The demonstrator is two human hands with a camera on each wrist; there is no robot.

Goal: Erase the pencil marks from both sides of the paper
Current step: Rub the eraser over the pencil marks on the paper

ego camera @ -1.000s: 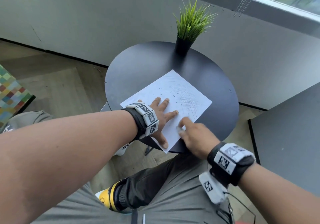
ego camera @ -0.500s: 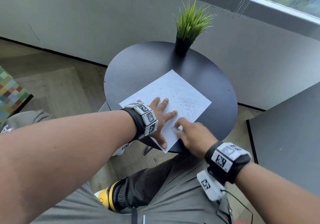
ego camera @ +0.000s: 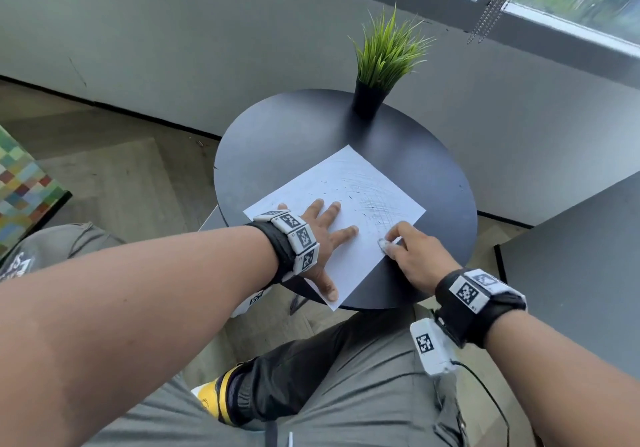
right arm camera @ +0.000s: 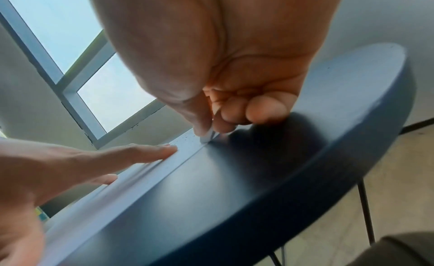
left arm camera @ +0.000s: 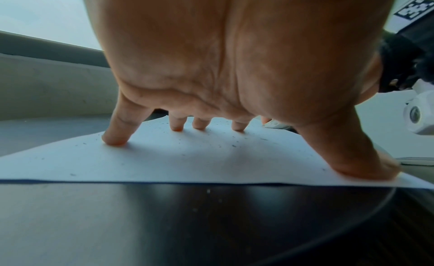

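Note:
A white sheet of paper (ego camera: 349, 200) with grey pencil scribbles lies on the round black table (ego camera: 287, 141). My left hand (ego camera: 325, 232) rests flat on the sheet's near half, fingers spread and straight; its fingertips (left arm camera: 115, 140) press the paper (left arm camera: 164, 164). My right hand (ego camera: 408, 256) pinches a small white eraser (ego camera: 383, 245) between thumb and fingers, its tip on the paper's right edge. In the right wrist view the eraser (right arm camera: 209, 137) touches the sheet right at its border. Dark eraser crumbs dot the paper.
A small potted grass plant (ego camera: 381, 65) stands at the table's far edge. A second dark tabletop (ego camera: 588, 256) sits to the right. My knees are under the near rim. A wall and window are behind the table.
My right hand slid the eraser along the paper's near-right edge, first toward the left hand, then back right and slightly forward. The left hand stayed flat on the sheet.

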